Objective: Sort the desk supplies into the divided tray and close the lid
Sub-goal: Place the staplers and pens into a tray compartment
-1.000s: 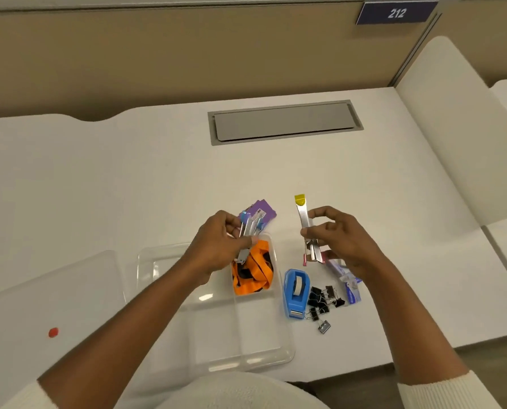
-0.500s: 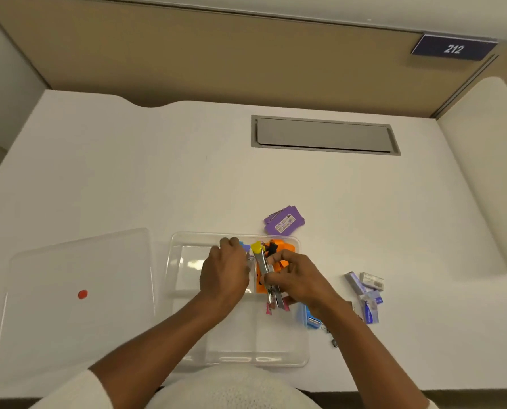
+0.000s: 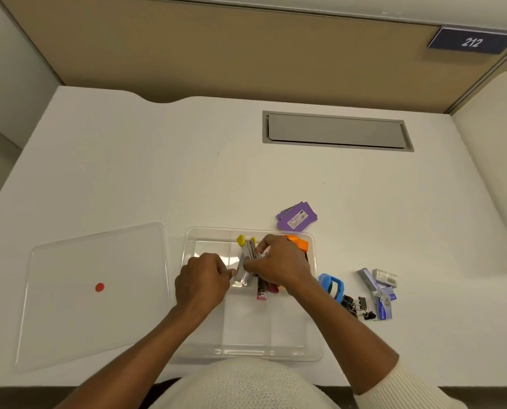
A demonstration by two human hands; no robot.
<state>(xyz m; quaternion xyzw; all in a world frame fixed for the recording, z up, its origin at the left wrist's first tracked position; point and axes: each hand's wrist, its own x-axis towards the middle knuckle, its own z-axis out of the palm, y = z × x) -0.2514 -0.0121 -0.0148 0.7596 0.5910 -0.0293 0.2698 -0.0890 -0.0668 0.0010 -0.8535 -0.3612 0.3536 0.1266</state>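
A clear divided tray (image 3: 315, 346) lies on the white desk in front of me. Both hands are inside its far middle compartment. My right hand (image 3: 279, 265) grips a bundle of slim metal staplers (image 3: 248, 255) with yellow and pink ends. My left hand (image 3: 202, 283) pinches the near end of the same bundle. An orange lanyard (image 3: 299, 242) lies in the far right compartment, mostly hidden by my right hand. The clear lid (image 3: 93, 290) with a red dot lies flat to the tray's left.
Right of the tray lie a blue tape dispenser (image 3: 332, 286), black binder clips (image 3: 360, 307) and small staple boxes (image 3: 380, 286). Purple cards (image 3: 296, 220) sit just beyond the tray. A grey cable hatch (image 3: 337, 131) is set into the desk's far side.
Both hands came down from above the desk into the tray with the staplers. They shifted left from the orange lanyard's compartment to the middle one.
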